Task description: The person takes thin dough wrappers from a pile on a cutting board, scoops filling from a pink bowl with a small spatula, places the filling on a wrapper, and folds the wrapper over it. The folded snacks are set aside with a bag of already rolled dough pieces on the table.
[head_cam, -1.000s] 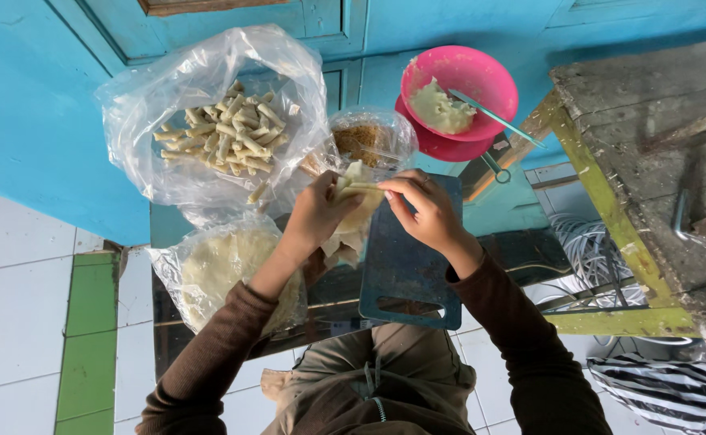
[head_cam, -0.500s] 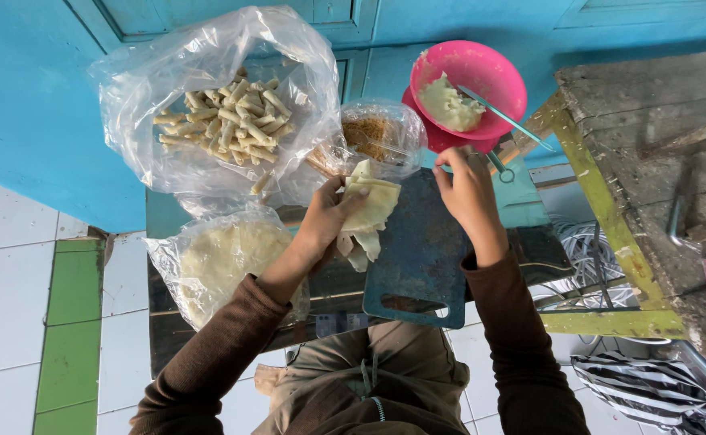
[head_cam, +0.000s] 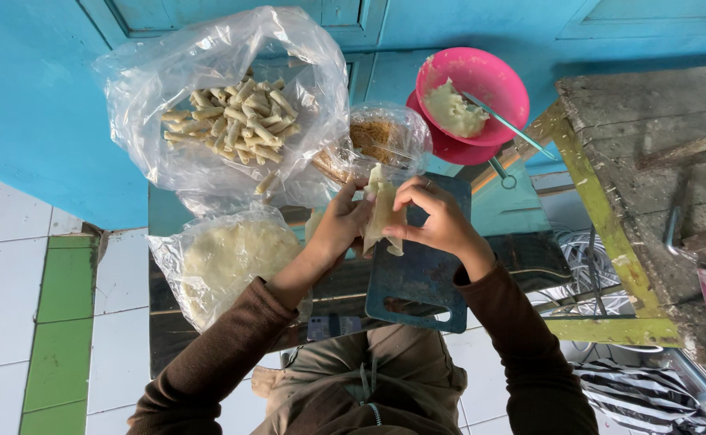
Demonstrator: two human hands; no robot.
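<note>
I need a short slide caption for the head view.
Both hands, left hand and right hand, fold a pale wrapper above a dark cutting board.

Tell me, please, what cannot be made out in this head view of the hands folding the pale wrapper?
- What lies inside the pale thin wrapper: covered by the left hand and right hand.
- Brownish contents of the clear plastic bag: blurred by glare and creases.
- Far end of the dark blue cutting board: behind both hands.
- Striped cloth: cut off by the bottom edge.

Clear glossy plastic bags (head_cam: 208, 72); pink bowl (head_cam: 490, 76), smooth shiny plastic; cutting board (head_cam: 421, 282), matt, scuffed blue plastic; wooden bench (head_cam: 651, 153), rough, paint worn.
</note>
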